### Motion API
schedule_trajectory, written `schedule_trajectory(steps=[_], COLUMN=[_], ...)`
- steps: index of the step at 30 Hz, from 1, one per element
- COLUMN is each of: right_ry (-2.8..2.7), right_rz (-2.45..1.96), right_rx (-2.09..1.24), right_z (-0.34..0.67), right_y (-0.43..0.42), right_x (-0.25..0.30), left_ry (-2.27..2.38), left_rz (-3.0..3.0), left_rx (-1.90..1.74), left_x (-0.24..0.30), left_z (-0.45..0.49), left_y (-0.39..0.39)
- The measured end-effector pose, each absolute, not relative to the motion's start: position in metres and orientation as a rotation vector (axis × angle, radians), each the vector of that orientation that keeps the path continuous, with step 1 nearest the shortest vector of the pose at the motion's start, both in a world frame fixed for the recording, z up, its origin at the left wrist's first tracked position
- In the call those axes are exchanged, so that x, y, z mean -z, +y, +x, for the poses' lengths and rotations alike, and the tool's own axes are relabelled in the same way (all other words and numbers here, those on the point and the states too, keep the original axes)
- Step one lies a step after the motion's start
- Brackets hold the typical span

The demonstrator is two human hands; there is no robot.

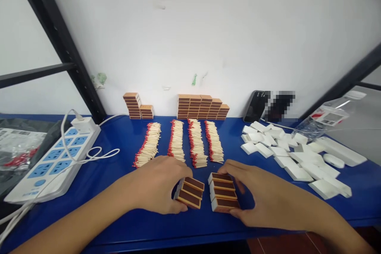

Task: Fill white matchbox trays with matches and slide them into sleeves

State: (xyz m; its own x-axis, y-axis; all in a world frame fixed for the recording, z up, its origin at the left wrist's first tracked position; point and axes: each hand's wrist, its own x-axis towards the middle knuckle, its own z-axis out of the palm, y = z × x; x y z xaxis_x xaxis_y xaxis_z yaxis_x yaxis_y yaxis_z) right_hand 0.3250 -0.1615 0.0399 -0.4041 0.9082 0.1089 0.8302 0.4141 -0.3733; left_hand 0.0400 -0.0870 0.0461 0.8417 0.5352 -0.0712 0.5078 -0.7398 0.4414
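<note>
My left hand (157, 184) is closed around a small stack of matchboxes (189, 193) tilted on the blue table (119, 222). My right hand (262, 196) grips a second stack of matchboxes (223, 192) standing on edge just to the right. The two stacks sit a little apart near the table's front edge. Just beyond my hands lie several rows of red-tipped matches (184, 143).
Stacks of matchboxes (202, 107) line the wall, with a smaller stack (137, 106) to their left. White inner trays (291, 154) are scattered at the right. A power strip (56, 158) with cables lies left. A phone (256, 106) leans on the wall; a plastic bottle (324, 121) lies far right.
</note>
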Motion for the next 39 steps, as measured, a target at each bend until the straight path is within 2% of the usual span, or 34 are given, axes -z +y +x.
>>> schedule_trajectory(steps=[3, 10, 13, 19, 21, 24, 28, 39], right_ry=[-2.409, -2.495, -2.434, -2.213, -2.202, -2.206, -2.176, -2.176], right_rz=[-1.508, -1.445, -1.462, -1.361, -1.337, -1.318, -1.301, -1.297], right_rx=[-0.678, -0.735, -0.66, -0.231, -0.117, -0.055, -0.055, -0.084], right_z=[0.325, 0.329, 0.327, 0.331, 0.336, 0.344, 0.348, 0.346], right_y=[-0.156, -0.137, -0.114, -0.069, -0.064, -0.062, -0.06, -0.056], right_x=[-0.041, -0.058, -0.069, -0.043, -0.028, -0.014, -0.012, -0.011], left_ry=[0.804, 0.797, 0.844, 1.461, 1.635, 1.815, 1.805, 1.766], left_rz=[2.632, 2.608, 2.637, 2.847, 2.963, 3.078, 3.261, 3.337], left_rx=[-0.051, -0.193, -0.447, -0.932, -0.87, -0.581, -0.311, -0.185], left_x=[-0.038, -0.039, -0.044, -0.046, -0.045, -0.046, -0.045, -0.04], left_z=[0.042, 0.043, 0.034, -0.01, -0.022, -0.027, -0.021, -0.023], left_y=[-0.087, -0.081, -0.061, 0.009, 0.031, 0.059, 0.086, 0.112])
